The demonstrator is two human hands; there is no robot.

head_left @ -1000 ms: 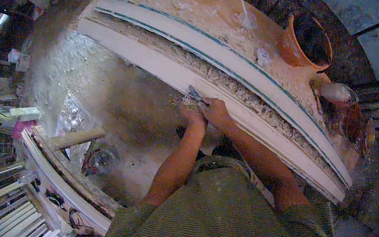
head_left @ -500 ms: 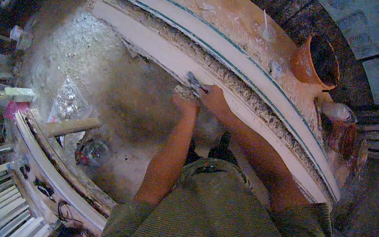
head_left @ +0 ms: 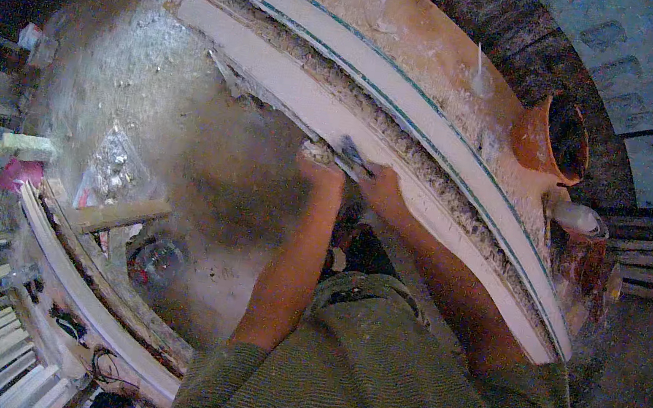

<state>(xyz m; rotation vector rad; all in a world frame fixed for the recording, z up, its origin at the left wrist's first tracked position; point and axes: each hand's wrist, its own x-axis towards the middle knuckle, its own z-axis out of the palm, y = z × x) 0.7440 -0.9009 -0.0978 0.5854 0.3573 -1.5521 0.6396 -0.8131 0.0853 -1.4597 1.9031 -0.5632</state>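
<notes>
My right hand [head_left: 381,189] is closed around a small flat-bladed scraper [head_left: 352,151]; its grey blade lies against the near white strip [head_left: 277,87] of a long plaster moulding. Just to its left, my left hand [head_left: 320,172] is closed with a pale, rough clump [head_left: 318,151], seemingly wet plaster, in its fingers, close under the strip's near edge. Beyond runs a far white strip [head_left: 414,81] with dark green edges. A rough, fibrous band [head_left: 415,128] fills the groove between the two strips.
An orange bucket [head_left: 534,141] stands at the far right of the plaster-smeared orange bench [head_left: 431,28], with a clear plastic container [head_left: 580,219] nearby. Pale debris [head_left: 140,59] covers the floor at left. Another long moulding [head_left: 88,277] and stacked slats [head_left: 6,341] lie at lower left.
My right hand and the scraper have shifted a little to the right, away from my left hand. The whole view has also turned slightly. Both hands keep their hold.
</notes>
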